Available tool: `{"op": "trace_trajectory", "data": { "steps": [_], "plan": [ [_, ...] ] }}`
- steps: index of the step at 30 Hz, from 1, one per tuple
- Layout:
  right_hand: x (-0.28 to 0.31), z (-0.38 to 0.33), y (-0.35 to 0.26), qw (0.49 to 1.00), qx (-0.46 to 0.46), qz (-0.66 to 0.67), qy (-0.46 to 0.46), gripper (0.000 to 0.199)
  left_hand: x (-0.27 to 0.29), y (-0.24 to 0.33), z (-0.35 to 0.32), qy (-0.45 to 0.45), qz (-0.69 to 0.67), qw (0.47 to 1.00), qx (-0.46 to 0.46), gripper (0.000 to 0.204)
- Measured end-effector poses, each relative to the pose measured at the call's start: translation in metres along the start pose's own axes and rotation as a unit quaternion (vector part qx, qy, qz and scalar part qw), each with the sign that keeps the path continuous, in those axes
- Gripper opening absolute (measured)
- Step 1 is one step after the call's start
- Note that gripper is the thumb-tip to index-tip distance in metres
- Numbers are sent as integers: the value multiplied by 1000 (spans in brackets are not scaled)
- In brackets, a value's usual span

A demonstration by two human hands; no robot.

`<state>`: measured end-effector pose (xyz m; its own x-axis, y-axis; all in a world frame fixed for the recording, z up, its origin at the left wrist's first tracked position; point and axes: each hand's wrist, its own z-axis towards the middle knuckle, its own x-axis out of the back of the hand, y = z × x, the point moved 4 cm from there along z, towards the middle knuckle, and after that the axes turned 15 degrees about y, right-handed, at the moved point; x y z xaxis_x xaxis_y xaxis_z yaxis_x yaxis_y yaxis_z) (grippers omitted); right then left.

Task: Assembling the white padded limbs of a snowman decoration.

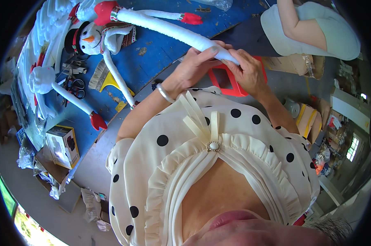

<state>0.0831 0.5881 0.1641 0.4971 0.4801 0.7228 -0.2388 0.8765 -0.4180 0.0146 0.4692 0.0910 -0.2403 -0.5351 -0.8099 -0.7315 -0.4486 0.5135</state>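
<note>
A long white plush leg (169, 33) of a snowman doll stretches over the edge of the blue worktable toward me. My left hand (198, 64) is closed round it near its end, thumb on top. My right hand (248, 70) grips the very tip, fingers pressed together; whether it also holds something small is hidden. The doll's head (91, 39), with a black hat and orange nose, lies at the far left beside its plaid scarf (130, 35). A red fabric piece (105, 12) joins the leg's far end, and a red mitten (191, 18) lies beyond.
A yellow-handled brush (105, 78) and black scissors (75, 88) lie on the blue table (152, 61). More white plush parts (42, 78) pile at the left, above a boxed item (62, 145). A red plastic frame (228, 90) is below my hands. Another person (308, 33) sits at the upper right.
</note>
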Motion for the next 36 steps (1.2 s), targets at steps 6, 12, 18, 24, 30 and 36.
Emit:
{"op": "trace_trajectory", "data": {
  "steps": [6, 12, 18, 24, 30, 36],
  "plan": [
    [-2, -4, -5, 1000, -12, -1, 25, 22, -12, 33, 14, 116, -137, 983, -28, 29],
    [8, -12, -4, 998, -32, 40, 34, 21, 2, 77, 25, 85, -160, 976, -118, 33],
    [14, -22, 3, 999, -37, 26, 30, 22, 11, 96, 32, 56, -201, 970, -124, 28],
    [19, -27, 10, 999, -25, 12, 33, 23, 5, 116, 29, 119, -250, 952, -130, 28],
    [21, -33, 14, 999, -16, 4, 35, 24, 7, 132, 29, 100, -238, 955, -143, 26],
    [22, -32, 10, 999, -36, 29, 24, 24, 23, 147, 35, 81, -233, 956, -161, 23]
  ]
}}
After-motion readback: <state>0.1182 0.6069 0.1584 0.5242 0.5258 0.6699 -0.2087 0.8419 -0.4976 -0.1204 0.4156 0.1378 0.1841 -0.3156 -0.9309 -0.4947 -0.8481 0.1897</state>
